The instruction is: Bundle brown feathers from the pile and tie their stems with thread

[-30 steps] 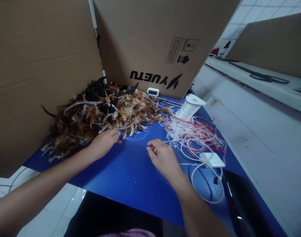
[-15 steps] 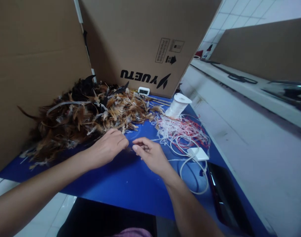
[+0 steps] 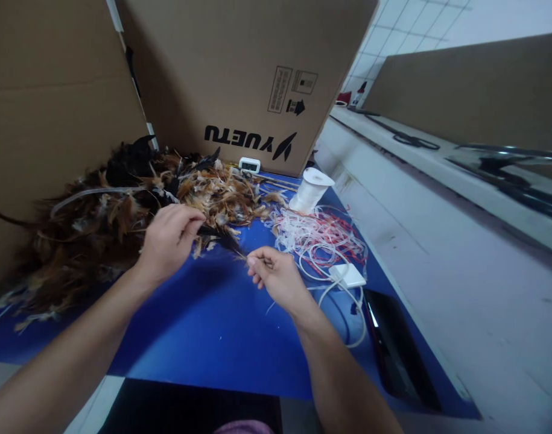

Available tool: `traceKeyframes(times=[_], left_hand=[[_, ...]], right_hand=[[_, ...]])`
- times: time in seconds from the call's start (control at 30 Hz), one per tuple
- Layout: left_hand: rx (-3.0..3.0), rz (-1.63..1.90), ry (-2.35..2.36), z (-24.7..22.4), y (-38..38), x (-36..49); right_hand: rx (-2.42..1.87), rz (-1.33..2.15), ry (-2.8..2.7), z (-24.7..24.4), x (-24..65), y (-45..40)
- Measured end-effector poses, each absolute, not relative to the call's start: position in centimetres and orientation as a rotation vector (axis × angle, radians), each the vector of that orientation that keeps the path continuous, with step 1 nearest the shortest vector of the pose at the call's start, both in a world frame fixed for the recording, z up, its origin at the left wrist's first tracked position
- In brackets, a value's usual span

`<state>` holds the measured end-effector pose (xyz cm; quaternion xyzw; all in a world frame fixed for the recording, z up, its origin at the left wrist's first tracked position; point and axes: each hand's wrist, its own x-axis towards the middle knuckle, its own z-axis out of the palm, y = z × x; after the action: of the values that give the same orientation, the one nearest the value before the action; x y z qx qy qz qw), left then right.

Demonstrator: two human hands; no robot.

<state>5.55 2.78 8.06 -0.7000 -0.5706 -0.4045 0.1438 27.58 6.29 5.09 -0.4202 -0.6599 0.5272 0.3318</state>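
My right hand [image 3: 272, 272] pinches the quill end of a dark feather [image 3: 228, 241] between thumb and fingers, just above the blue table. The feather points up and left, towards my other hand. My left hand [image 3: 172, 234] is closed, thumb against fingers, in front of the feather pile [image 3: 113, 205]. Whatever its fingertips may hold is too small to make out. The pile is a loose heap of brown, tan and black feathers, and my left hand covers part of it.
A white spool [image 3: 309, 191] stands behind a tangle of white and red strings [image 3: 321, 232]. A white charger [image 3: 347, 275] with a looped cable and a dark phone [image 3: 396, 349] lie at the right. Cardboard [image 3: 239, 72] walls the back, with a small digital display [image 3: 249, 165] before it.
My hands have moved apart, the left going up and left. A dark feather now shows between them, held in my right hand. The view has shifted to the right.
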Motion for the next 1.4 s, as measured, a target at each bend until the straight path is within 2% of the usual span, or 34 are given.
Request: traceKeyframes(times=[0.13, 0.27, 0.47, 0.67, 0.77, 0.97, 1.2, 1.4], left_hand=[[-1.738, -1.315, -1.775, 7.3, 2.4, 3.7], [-1.767, -1.241, -1.937, 6.4, 2.7, 2.6], [-2.141, -0.8, -2.122, 5.2, 3.0, 2.8], [-1.956, -0.255, -2.205, 4.3, 2.9, 4.7], [-2.012, -0.124, -2.169, 3.8, 3.0, 5.1], [-2.169, -0.143, -2.066, 3.3, 2.9, 5.9], [-2.345, -0.266, -1.939, 4.0, 1.9, 7.3], [-2.407, -0.444, -1.763, 3.9, 1.4, 8.1]], right_hand=[[-1.127, 1.446, -1.52, 5.3, 27.4, 6.6], [-1.086, 1.519, -1.351, 5.4, 27.6, 6.9], [-1.031, 1.595, -1.213, 5.2, 27.6, 7.3], [-0.98, 1.635, -1.115, 5.0, 27.4, 7.4], [-0.95, 1.685, -1.038, 5.0, 27.5, 7.5], [-0.951, 1.752, -0.994, 5.0, 27.5, 7.6], [-0.982, 1.678, -1.052, 4.9, 27.1, 8.1], [-1.079, 1.605, -1.142, 6.9, 24.9, 10.4]])
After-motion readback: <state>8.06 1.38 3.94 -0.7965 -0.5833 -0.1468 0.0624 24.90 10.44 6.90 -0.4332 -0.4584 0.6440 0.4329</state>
